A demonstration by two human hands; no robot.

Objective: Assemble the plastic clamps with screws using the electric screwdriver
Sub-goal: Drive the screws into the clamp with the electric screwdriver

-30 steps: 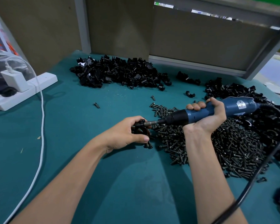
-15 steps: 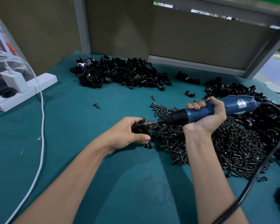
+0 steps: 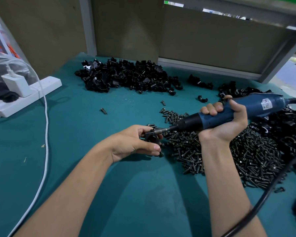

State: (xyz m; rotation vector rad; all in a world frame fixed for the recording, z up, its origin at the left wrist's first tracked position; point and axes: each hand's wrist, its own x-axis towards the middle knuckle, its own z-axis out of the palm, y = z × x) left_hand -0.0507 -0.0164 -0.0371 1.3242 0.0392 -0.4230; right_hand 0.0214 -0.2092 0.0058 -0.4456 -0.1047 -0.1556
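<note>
1. Leftmost, the left hand (image 3: 135,144) pinches a small black plastic clamp (image 3: 152,136) between thumb and fingers.
2. The blue cylindrical electric screwdriver (image 3: 220,115) has its metal bit touching that clamp's top.
3. The right hand (image 3: 227,124) grips the screwdriver above a heap of dark screws (image 3: 246,159).

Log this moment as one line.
left hand: holds clamp | right hand: grips electric screwdriver | bit: at clamp top | screw pile: right of clamp

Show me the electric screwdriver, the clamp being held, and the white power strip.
electric screwdriver (image 3: 253,106): head view, on its blue rear body.
clamp (image 3: 153,138): head view, on its visible black middle.
power strip (image 3: 48,83): head view, on its white top face, far end.
</note>
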